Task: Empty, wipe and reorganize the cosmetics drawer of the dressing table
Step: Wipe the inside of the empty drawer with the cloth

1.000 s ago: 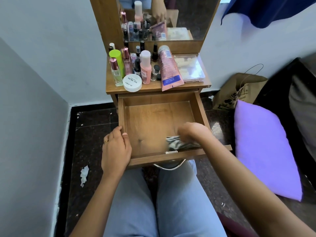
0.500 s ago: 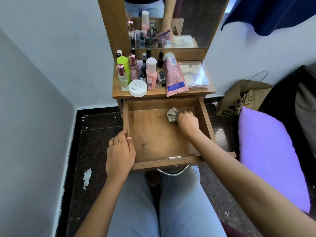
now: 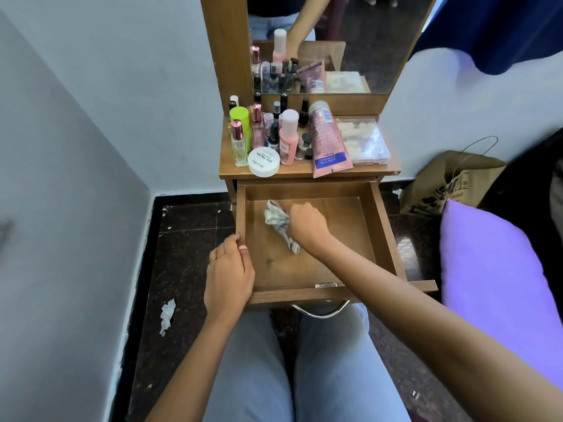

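Note:
The wooden drawer [image 3: 385, 226] of the dressing table is pulled out over my lap and holds nothing but a crumpled grey-white cloth [image 3: 278, 223]. My right hand [image 3: 307, 226] grips that cloth and presses it on the drawer floor near the back left. My left hand [image 3: 228, 275] rests on the drawer's left wall near the front corner, fingers curled over the rim. On the tabletop [image 3: 304, 172] stand several cosmetics: a pink tube [image 3: 327, 141], a pink bottle [image 3: 288, 138], a green can [image 3: 241, 126], a white round jar [image 3: 263, 162] and a clear plastic box [image 3: 364, 141].
A mirror [image 3: 335, 41] rises behind the tabletop. A brown paper bag [image 3: 447, 184] and a purple cushion [image 3: 499, 287] lie to the right. A scrap of white paper [image 3: 167, 315] lies on the dark floor at the left. A metal handle [image 3: 320, 310] curves under the drawer front.
My right hand has swept the cloth from the drawer's front right to the back, then leftward along the back. My left hand has stayed on the left wall.

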Demonstrator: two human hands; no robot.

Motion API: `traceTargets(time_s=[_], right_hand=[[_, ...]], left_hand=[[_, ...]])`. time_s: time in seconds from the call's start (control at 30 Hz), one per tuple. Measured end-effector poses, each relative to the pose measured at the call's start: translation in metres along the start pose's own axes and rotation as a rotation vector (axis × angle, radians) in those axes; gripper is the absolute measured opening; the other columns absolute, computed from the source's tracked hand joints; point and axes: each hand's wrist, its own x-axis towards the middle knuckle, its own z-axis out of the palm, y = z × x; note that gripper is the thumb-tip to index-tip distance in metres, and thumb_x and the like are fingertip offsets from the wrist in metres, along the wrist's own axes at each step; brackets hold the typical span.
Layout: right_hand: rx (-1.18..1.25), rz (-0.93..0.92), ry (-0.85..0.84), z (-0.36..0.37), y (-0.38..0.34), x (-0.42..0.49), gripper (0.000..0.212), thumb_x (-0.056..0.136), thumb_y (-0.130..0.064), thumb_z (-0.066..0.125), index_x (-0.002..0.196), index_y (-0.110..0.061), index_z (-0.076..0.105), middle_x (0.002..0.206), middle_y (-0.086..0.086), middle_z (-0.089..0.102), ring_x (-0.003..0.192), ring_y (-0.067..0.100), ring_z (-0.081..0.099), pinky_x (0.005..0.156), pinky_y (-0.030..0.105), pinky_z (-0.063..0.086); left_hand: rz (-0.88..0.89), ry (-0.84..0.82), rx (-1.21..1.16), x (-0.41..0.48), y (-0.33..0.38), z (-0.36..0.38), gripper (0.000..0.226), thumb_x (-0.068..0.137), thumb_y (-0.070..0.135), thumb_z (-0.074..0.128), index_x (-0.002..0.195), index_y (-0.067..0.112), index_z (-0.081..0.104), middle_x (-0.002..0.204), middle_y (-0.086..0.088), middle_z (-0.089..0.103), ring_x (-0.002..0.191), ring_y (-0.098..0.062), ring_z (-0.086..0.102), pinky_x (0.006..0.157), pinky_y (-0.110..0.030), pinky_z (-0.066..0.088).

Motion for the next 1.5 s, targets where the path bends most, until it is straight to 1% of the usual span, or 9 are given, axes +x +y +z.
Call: traceTargets(time_s=[0.1, 0.27, 0.4, 0.53, 0.67, 0.87, 1.03, 1.37, 1.5], right_hand=[[-0.088, -0.052, 0.077, 0.004, -0.015, 0.015, 0.024, 0.092, -0.003, 0.049, 0.112, -0.005, 0.062, 0.112, 0.012, 0.064, 0.104, 0.03, 0.062, 0.077, 0.035, 0.051], [-0.067, -0.186, -0.035, 0.031, -0.036, 0.023, 0.024, 0.091, -0.012, 0.056, 0.113, -0.004, 0.06, 0.111, 0.015, 0.064, 0.103, 0.028, 0.062, 0.084, 0.035, 0.055], [-0.121, -0.315, -0.034, 0.041, -0.028, 0.015, 0.032, 0.088, -0.011, 0.057, 0.12, -0.009, 0.06, 0.123, 0.012, 0.056, 0.114, 0.026, 0.055, 0.1, 0.031, 0.042], [-0.017, -0.415, -0.302, 0.037, -0.009, -0.004, 0.026, 0.084, -0.006, 0.062, 0.11, -0.005, 0.058, 0.111, 0.009, 0.056, 0.104, 0.024, 0.057, 0.085, 0.027, 0.046], [0.061, -0.582, -0.58, 0.032, 0.005, -0.02, 0.044, 0.077, 0.009, 0.054, 0.114, -0.011, 0.068, 0.103, 0.003, 0.05, 0.107, 0.022, 0.05, 0.094, 0.027, 0.039], [-0.046, -0.486, -0.7, 0.015, 0.024, -0.017, 0.04, 0.08, 0.002, 0.062, 0.116, -0.014, 0.068, 0.114, 0.002, 0.063, 0.104, 0.018, 0.053, 0.091, 0.03, 0.043], [-0.121, -0.201, -0.725, 0.002, 0.061, -0.014, 0.041, 0.084, 0.008, 0.051, 0.118, -0.011, 0.065, 0.119, 0.0, 0.063, 0.108, 0.021, 0.056, 0.094, 0.031, 0.049], [-0.695, -0.006, -0.66, -0.012, 0.081, -0.025, 0.028, 0.092, -0.01, 0.053, 0.12, -0.005, 0.058, 0.113, 0.006, 0.057, 0.106, 0.025, 0.059, 0.082, 0.027, 0.047], [-0.907, 0.182, -0.617, 0.008, 0.065, -0.033, 0.016, 0.087, -0.012, 0.05, 0.099, -0.014, 0.06, 0.085, -0.005, 0.047, 0.062, 0.012, 0.046, 0.055, 0.017, 0.031]], left_hand=[[0.001, -0.003, 0.015, 0.0, 0.0, 0.0, 0.036, 0.099, 0.024, 0.033, 0.13, 0.01, 0.048, 0.124, -0.01, 0.059, 0.12, -0.026, 0.048, 0.094, -0.041, 0.045], [0.011, 0.009, 0.019, 0.0, 0.0, 0.0, 0.035, 0.099, 0.023, 0.033, 0.129, 0.011, 0.048, 0.123, -0.009, 0.06, 0.119, -0.026, 0.049, 0.092, -0.04, 0.045], [0.025, 0.013, 0.032, 0.0, -0.001, 0.001, 0.035, 0.099, 0.023, 0.034, 0.128, 0.01, 0.049, 0.121, -0.01, 0.061, 0.116, -0.026, 0.051, 0.091, -0.039, 0.045], [0.03, 0.006, 0.028, 0.0, -0.002, 0.001, 0.035, 0.099, 0.023, 0.034, 0.126, 0.008, 0.05, 0.121, -0.011, 0.061, 0.116, -0.028, 0.051, 0.091, -0.041, 0.046], [0.026, 0.009, 0.034, -0.001, -0.001, 0.001, 0.035, 0.099, 0.023, 0.035, 0.127, 0.008, 0.05, 0.122, -0.011, 0.061, 0.119, -0.028, 0.05, 0.091, -0.041, 0.046], [0.023, 0.002, 0.038, -0.001, -0.001, 0.001, 0.036, 0.1, 0.023, 0.034, 0.129, 0.009, 0.049, 0.124, -0.009, 0.059, 0.121, -0.027, 0.048, 0.094, -0.04, 0.044], [0.02, -0.004, 0.033, -0.001, -0.001, 0.0, 0.036, 0.1, 0.023, 0.034, 0.131, 0.01, 0.048, 0.126, -0.008, 0.059, 0.124, -0.026, 0.046, 0.096, -0.04, 0.043], [0.01, -0.004, 0.027, -0.001, -0.001, 0.0, 0.036, 0.1, 0.023, 0.034, 0.13, 0.01, 0.048, 0.126, -0.01, 0.059, 0.124, -0.027, 0.046, 0.096, -0.042, 0.045], [0.001, -0.004, 0.024, 0.0, -0.001, 0.001, 0.036, 0.1, 0.024, 0.034, 0.13, 0.01, 0.048, 0.127, -0.01, 0.058, 0.125, -0.027, 0.045, 0.096, -0.042, 0.045]])
